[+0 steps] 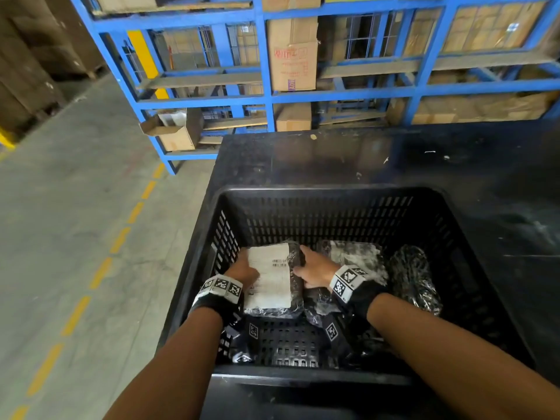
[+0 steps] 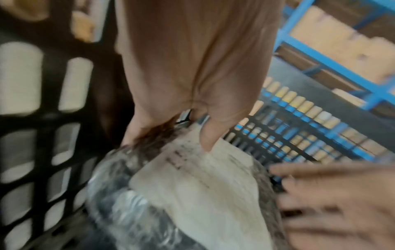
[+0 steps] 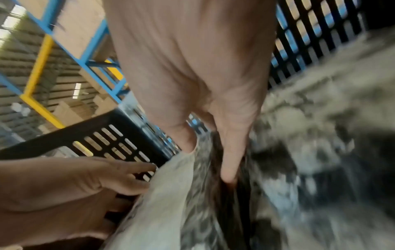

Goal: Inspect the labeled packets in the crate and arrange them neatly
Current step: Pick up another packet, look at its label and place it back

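Head view: a black slatted crate [image 1: 333, 219] sits on a dark table [image 1: 454, 165], with blue racking [image 1: 263, 71] at 12 o'clock and bare concrete floor [image 1: 75, 207] at 9 o'clock. Inside the crate, toward its 9 o'clock wall, a black-wrapped labeled packet [image 1: 271, 280] lies label-up. The left hand [image 1: 242, 272] grips its 9 o'clock edge and the right hand [image 1: 313, 269] its 3 o'clock edge. A second packet [image 1: 357, 256] lies just beside the right hand, and a third packet [image 1: 415, 277] rests near the 3 o'clock wall. The crate floor at 6 o'clock shows open perforated plastic. Both forearms reach in over the near rim, wrists banded with marker cuffs.

Left wrist view, blurred: only here does the left thumb show, pressed flat on the pale label [image 2: 198, 182], with the other left fingers [image 2: 132, 133] curled down over the packet's edge beside the crate's side wall [image 2: 49, 118]. The right hand enters at 4 o'clock, fingers extended.

Right wrist view, blurred: only here do the right fingers [image 3: 230, 162] show pushed down into the gap between the held packet and its neighbour, thumb on the label's edge. The left hand lies at 8 o'clock, fingers [image 3: 128, 167] curled against the packet's far side.
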